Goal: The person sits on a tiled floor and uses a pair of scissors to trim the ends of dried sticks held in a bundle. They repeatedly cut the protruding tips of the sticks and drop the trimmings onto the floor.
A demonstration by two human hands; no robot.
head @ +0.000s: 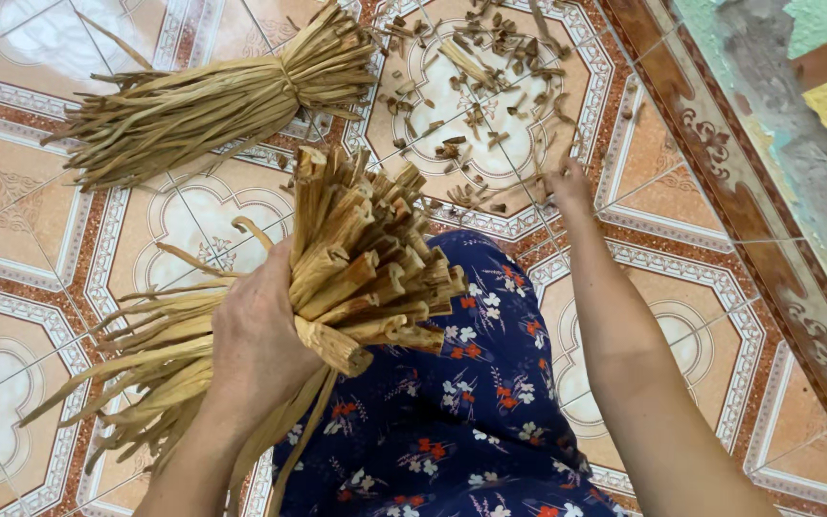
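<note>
My left hand (258, 337) grips a thick bundle of dried tan leaf strips (356, 263) around its middle, cut ends pointing up and right, loose tails trailing down to the left. My right hand (569, 185) reaches forward to the tiled floor, its fingers at the edge of a scatter of small dried scraps (476, 91). Whether it pinches a strip I cannot make out. A second tied bundle of the same strips (212, 101) lies on the floor at the upper left.
My knee in dark blue flowered cloth (461, 383) sits under the held bundle. The floor is patterned tile (11, 201). A patterned tile border and a painted wall (796, 144) run along the right.
</note>
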